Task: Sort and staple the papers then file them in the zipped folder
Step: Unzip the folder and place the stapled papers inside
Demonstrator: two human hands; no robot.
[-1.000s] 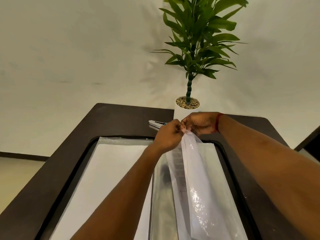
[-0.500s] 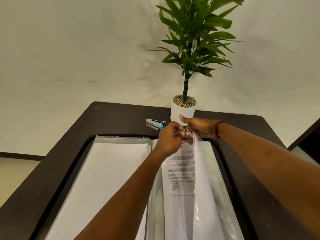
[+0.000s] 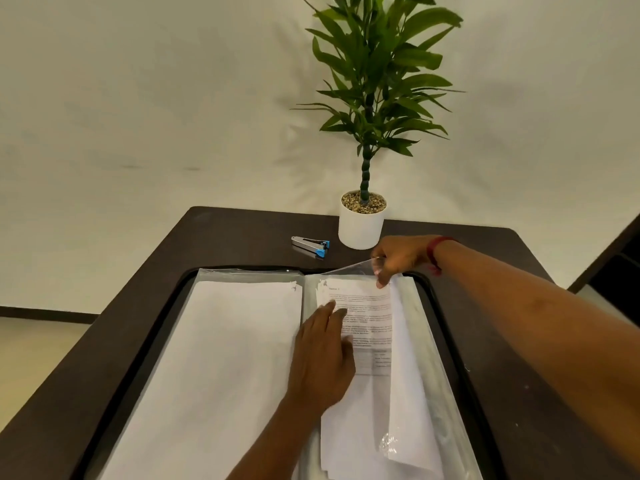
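Open zipped folder [image 3: 450, 358] lies flat on dark table [image 3: 242, 233], filling most of it. Left half: white stack [image 3: 225, 358] lying under plastic. Right half: printed sheets [image 3: 367, 313], part-way under the clear pocket [image 3: 349, 267]. My left hand [image 3: 322, 362] lies flat on the printed sheets, fingers straight and together, pressing them down near the spine. My right hand [image 3: 401, 256] pinches the pocket's top edge between thumb and fingertips and holds it lifted off the page. Stapler [image 3: 310, 244] sits apart on the table beyond the folder, just beside the plant pot [image 3: 361, 228]. Risks as I judge them: the film is thin and slick, so a slack pinch lets it drop and catch the sheets' top corner, folding it over. The right edge of the set appears to curl up against the plastic; pushing on from here could crease it or leave it riding outside the pocket. If my flat palm drags instead of only pressing, the top sheet may shear off those beneath and fan the set. Cannot tell whether a staple is in, so that shear is a real worry. Pulling the film too high might strain its seam at the spine
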